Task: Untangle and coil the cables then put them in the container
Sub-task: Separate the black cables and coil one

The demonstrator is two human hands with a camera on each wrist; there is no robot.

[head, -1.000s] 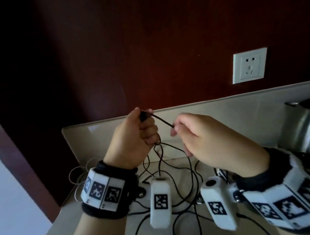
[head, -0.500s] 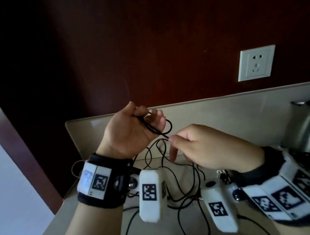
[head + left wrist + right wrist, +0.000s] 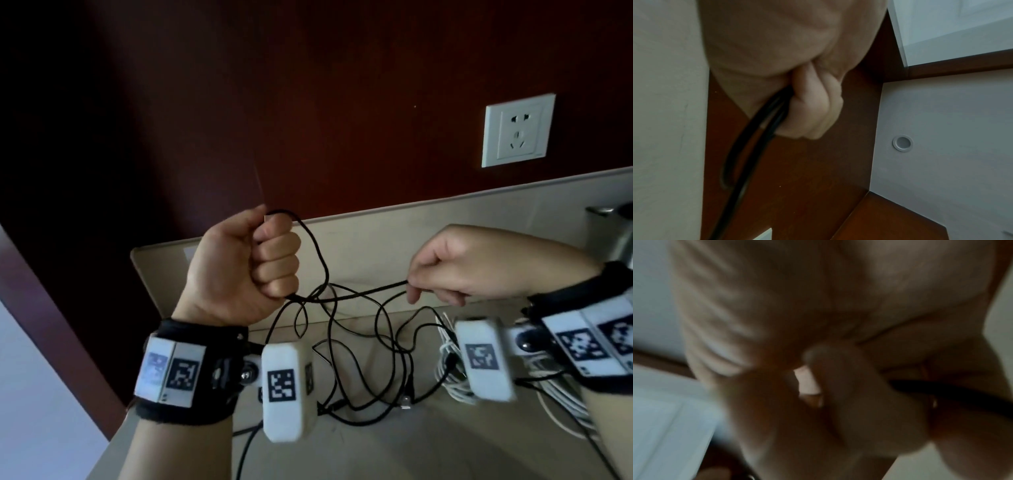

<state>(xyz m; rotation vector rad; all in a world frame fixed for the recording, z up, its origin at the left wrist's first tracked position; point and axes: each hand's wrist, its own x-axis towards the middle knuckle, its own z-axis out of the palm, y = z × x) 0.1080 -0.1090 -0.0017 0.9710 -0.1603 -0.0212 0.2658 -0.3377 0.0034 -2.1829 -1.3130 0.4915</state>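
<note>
A thin black cable (image 3: 318,257) loops out of my left hand (image 3: 253,260), which is fisted round it above the table's left part. The left wrist view shows the black cable (image 3: 764,129) leaving that fist in two strands. From the fist a strand runs right to my right hand (image 3: 445,270), which pinches it between thumb and fingers. In the blurred right wrist view the black cable (image 3: 962,395) leaves that pinch. The remaining black cable lies tangled on the beige table (image 3: 445,445) below both hands. No container is in view.
A bundle of white cable (image 3: 452,373) lies on the table under my right wrist. A metal kettle (image 3: 616,236) stands at the right edge. A white wall socket (image 3: 517,133) sits on the dark red wall behind. The table's left edge is close to my left forearm.
My left hand has closed into a fist round the cable with a loop standing out of it. My right hand has moved to the right, drawing a strand taut between the hands.
</note>
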